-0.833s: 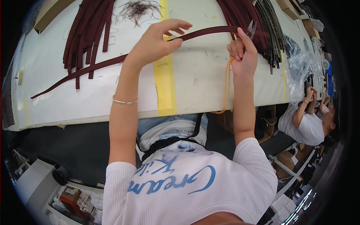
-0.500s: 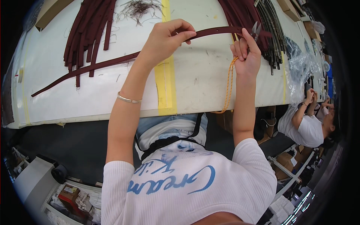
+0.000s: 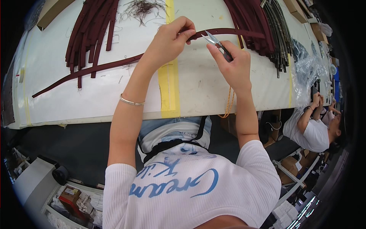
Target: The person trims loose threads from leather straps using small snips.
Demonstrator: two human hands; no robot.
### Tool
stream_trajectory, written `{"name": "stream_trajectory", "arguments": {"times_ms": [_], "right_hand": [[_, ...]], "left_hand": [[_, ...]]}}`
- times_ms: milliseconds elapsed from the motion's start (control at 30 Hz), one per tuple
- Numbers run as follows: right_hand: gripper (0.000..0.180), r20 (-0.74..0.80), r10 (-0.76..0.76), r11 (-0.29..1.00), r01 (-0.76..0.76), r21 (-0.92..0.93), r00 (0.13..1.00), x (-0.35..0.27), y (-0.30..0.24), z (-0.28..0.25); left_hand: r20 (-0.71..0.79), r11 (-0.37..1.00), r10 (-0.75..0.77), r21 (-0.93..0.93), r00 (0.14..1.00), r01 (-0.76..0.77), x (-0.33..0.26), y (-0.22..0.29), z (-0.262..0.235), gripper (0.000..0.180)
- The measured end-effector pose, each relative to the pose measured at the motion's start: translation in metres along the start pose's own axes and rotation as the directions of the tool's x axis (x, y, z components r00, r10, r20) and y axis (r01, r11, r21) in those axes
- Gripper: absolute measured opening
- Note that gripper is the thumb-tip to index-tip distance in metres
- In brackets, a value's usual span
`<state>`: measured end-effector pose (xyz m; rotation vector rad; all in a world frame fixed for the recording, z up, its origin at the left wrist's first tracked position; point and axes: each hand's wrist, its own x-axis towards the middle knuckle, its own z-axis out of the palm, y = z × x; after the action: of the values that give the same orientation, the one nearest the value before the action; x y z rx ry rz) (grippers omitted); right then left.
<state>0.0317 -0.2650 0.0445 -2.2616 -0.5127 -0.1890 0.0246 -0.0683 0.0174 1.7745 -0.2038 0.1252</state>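
Note:
My left hand pinches a long dark red strap with small holes along it. One end of the strap trails down to the left across the table; the other reaches right, over a pile of similar straps. In my right hand is a pair of thread snips, fingers closed round the dark handles. The blades are parted and point up and left, close to the strap's lower edge beside my left fingers. An orange cord hangs below my right hand.
Dark red straps lie at the far left, with more at the far right beside black strips. A tangle of loose threads sits between them. Clear plastic and a co-worker are at right.
My right hand has let go of the strap's right part and moved left. The snips have swung to the strap beside my left fingers. My left hand has hardly moved.

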Motion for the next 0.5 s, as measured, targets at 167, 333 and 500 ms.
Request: {"name": "stream_trajectory", "arguments": {"times_ms": [167,333,500], "right_hand": [[0.024,-0.019,-0.09,0.984,0.086,-0.154,0.996,-0.003,-0.002,0.006],[0.025,-0.011,-0.153,0.954,0.145,-0.263,0.988,-0.005,-0.003,0.01],[0.024,0.003,-0.182,0.935,0.174,-0.309,0.983,-0.006,-0.001,0.012]], "left_hand": [[-0.009,1.0,0.004,-0.022,1.0,-0.004,0.0,0.0,0.001,0.007],[0.007,1.0,-0.014,0.015,1.0,0.014,-0.001,0.002,0.002,0.005],[0.012,0.999,-0.031,0.018,0.999,0.03,-0.001,0.003,0.004,0.005]]}}
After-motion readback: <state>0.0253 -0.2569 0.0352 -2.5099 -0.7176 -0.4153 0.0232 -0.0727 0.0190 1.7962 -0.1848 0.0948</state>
